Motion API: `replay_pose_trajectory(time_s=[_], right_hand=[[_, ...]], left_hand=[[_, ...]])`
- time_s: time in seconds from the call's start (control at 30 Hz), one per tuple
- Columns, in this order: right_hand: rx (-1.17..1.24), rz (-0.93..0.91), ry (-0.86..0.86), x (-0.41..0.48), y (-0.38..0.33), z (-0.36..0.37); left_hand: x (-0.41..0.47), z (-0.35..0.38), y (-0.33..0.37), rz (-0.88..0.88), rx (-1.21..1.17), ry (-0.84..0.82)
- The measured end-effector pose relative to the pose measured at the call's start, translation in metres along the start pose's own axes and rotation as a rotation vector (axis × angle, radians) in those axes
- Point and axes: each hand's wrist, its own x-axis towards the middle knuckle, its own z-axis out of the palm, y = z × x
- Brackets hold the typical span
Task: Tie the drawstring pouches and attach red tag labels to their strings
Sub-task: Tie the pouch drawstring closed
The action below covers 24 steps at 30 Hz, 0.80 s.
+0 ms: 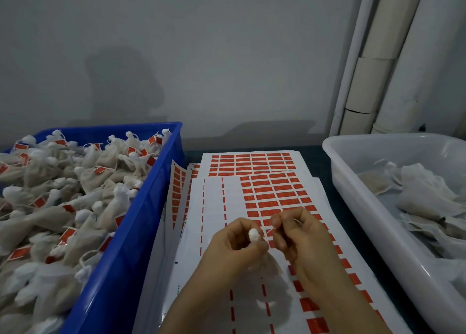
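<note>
Nearest, at about six o'clock, both forearms come up from the bottom edge and meet over the label sheets (252, 189). The left hand (237, 245) is curled closed around a pouch (267, 265), whose gathered white neck (253, 234) pokes out above the thumb and forefinger while the soft body sags below the palm; the right hand (300, 235), just beside it at one o'clock from the left, has its thumb and forefinger pinched together on what looks like the thin string (269, 231), the other fingers loosely folded; whether a tag is already caught in that pinch I cannot tell.

The pouch reads as light, limp gauze with a little filling; it should crush rather than slip, so the bunched neck is the sound place to hold, and the string wants a fingertip pinch near its end; it is fine enough to escape a loose grip.

Farther out, the sheets fan toward twelve o'clock, many rows of red labels (272, 195) unpeeled, bare backing on the left half; at nine o'clock a blue crate (141, 222) is heaped with tied, tagged pouches; at three o'clock a white tub (353, 189) holds flat pouches, seemingly untied; beyond, a grey wall.
</note>
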Motion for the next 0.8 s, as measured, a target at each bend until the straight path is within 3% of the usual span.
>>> replay_pose_trajectory(time_s=[0.13,0.33,0.8], right_hand=[[-0.212,-0.123,-0.047,-0.002,0.0,0.003],[-0.357,-0.175,0.008,0.001,0.003,0.002],[-0.471,-0.23,0.07,0.004,0.002,-0.002]], left_hand=[[0.005,-0.005,0.001,-0.097,-0.053,-0.061],[0.003,-0.009,0.001,-0.047,-0.083,-0.114],[0.005,-0.014,-0.002,-0.099,0.045,-0.212]])
